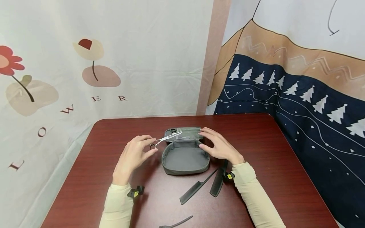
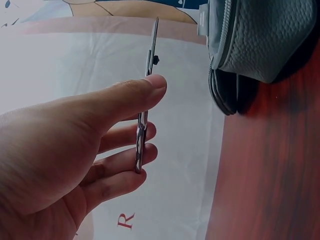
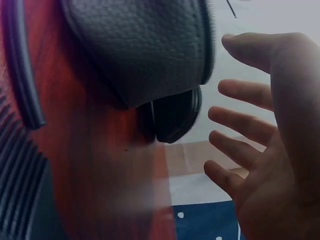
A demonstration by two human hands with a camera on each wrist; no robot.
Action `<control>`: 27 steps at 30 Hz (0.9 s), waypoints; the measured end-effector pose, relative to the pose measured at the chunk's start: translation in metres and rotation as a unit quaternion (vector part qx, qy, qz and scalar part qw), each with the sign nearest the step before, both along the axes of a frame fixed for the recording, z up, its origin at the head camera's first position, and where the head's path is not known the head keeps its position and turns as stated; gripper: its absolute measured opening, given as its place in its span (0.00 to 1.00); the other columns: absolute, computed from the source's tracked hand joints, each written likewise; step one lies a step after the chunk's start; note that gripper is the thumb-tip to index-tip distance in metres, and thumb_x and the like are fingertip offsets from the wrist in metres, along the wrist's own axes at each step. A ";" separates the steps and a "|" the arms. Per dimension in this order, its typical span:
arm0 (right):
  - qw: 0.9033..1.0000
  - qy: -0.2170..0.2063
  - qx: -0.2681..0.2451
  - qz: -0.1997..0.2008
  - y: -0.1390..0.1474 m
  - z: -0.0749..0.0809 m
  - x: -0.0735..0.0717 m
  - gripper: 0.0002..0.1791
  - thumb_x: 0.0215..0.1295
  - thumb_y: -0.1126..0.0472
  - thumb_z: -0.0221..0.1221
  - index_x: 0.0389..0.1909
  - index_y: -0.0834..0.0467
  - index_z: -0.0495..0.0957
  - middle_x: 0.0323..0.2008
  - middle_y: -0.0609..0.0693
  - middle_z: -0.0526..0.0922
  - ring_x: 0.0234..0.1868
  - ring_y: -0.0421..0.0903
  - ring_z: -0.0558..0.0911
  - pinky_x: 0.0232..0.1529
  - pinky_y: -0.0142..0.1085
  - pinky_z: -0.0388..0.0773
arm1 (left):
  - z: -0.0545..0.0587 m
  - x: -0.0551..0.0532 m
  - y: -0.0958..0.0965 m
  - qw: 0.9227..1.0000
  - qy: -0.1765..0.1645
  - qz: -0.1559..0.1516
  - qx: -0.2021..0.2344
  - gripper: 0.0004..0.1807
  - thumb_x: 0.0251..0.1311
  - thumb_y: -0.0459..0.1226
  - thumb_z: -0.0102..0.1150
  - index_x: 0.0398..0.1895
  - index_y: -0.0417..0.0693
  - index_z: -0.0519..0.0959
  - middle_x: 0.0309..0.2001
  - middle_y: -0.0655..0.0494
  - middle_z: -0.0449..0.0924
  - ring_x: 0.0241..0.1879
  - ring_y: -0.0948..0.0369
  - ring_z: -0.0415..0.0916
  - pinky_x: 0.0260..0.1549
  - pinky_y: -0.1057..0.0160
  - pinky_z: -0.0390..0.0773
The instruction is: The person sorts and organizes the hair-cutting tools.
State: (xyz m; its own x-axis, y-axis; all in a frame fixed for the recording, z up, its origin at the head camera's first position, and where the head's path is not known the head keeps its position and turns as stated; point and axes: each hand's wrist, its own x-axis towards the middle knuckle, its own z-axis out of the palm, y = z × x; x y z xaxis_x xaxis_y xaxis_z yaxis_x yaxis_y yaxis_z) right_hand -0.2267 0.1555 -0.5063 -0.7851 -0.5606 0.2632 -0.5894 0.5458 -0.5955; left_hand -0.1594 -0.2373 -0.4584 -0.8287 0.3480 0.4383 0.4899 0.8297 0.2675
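Observation:
My left hand pinches a pair of silver scissors between thumb and fingers, its blades pointing right toward a grey zip case. In the left wrist view the scissors appear edge-on, with the thumb on one side and fingertips on the other. The case lies unzipped on the table, its lid folded back and a small dark looped item at the lid's left end. My right hand hovers at the case's right side, fingers spread and holding nothing, as the right wrist view confirms.
Two dark combs, one with a thin tail and one wider, lie on the red-brown table near my right wrist. A slim dark tool lies at the front edge of view. Printed curtains hang behind.

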 end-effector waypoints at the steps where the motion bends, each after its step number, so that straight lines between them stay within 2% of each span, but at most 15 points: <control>1: 1.000 0.000 0.003 -0.002 0.000 -0.001 0.000 0.31 0.82 0.48 0.67 0.78 0.58 0.80 0.84 0.61 0.73 0.88 0.63 0.68 0.85 0.68 0.68 | -0.001 -0.001 0.000 1.000 -0.004 0.000 0.001 0.22 0.59 0.38 0.86 0.56 0.41 0.93 0.52 0.46 0.94 0.50 0.45 0.90 0.50 0.42 0.91; 6: 1.000 0.021 0.012 -0.005 0.000 -0.006 -0.002 0.27 0.81 0.52 0.68 0.74 0.58 0.83 0.81 0.59 0.77 0.87 0.60 0.71 0.85 0.62 0.71 | -0.002 -0.004 -0.003 1.000 -0.018 0.001 0.011 0.22 0.61 0.39 0.85 0.56 0.40 0.93 0.52 0.46 0.94 0.50 0.45 0.91 0.51 0.41 0.91; 11: 0.999 0.035 0.011 0.002 0.000 -0.011 -0.005 0.23 0.81 0.55 0.67 0.70 0.59 0.85 0.78 0.59 0.80 0.84 0.61 0.75 0.82 0.62 0.75 | -0.005 -0.007 -0.006 0.999 -0.027 -0.001 0.019 0.21 0.61 0.38 0.85 0.56 0.40 0.93 0.51 0.47 0.94 0.48 0.47 0.90 0.49 0.43 0.91; 17: 1.000 0.022 0.019 0.007 0.001 -0.013 -0.006 0.21 0.81 0.57 0.65 0.69 0.59 0.86 0.77 0.58 0.81 0.79 0.59 0.80 0.79 0.60 0.79 | -0.009 -0.013 -0.011 0.999 -0.045 0.000 0.023 0.20 0.62 0.38 0.84 0.55 0.41 0.93 0.51 0.47 0.94 0.46 0.49 0.90 0.46 0.43 0.91; 22: 1.000 0.010 0.018 0.006 0.001 -0.013 -0.006 0.21 0.81 0.57 0.65 0.70 0.58 0.86 0.77 0.57 0.81 0.79 0.58 0.80 0.80 0.59 0.79 | -0.009 -0.023 -0.018 0.996 -0.084 -0.003 0.021 0.19 0.66 0.40 0.82 0.57 0.42 0.93 0.52 0.46 0.94 0.51 0.45 0.92 0.52 0.40 0.91; 27: 1.000 0.009 0.018 0.009 0.001 -0.013 -0.007 0.22 0.81 0.57 0.65 0.70 0.58 0.86 0.77 0.58 0.81 0.79 0.59 0.81 0.80 0.59 0.79 | -0.005 -0.032 -0.025 0.993 -0.120 -0.023 0.006 0.18 0.68 0.39 0.80 0.57 0.42 0.93 0.53 0.44 0.94 0.53 0.43 0.91 0.55 0.37 0.89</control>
State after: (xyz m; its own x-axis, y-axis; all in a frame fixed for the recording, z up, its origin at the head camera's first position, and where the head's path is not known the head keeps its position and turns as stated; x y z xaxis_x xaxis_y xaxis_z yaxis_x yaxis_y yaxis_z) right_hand -0.2338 0.1563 -0.5190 -0.7705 -0.5835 0.2565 -0.6094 0.5564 -0.5649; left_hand -0.1914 -0.2618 -0.4632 -0.8933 0.3832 0.2349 0.4478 0.8042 0.3909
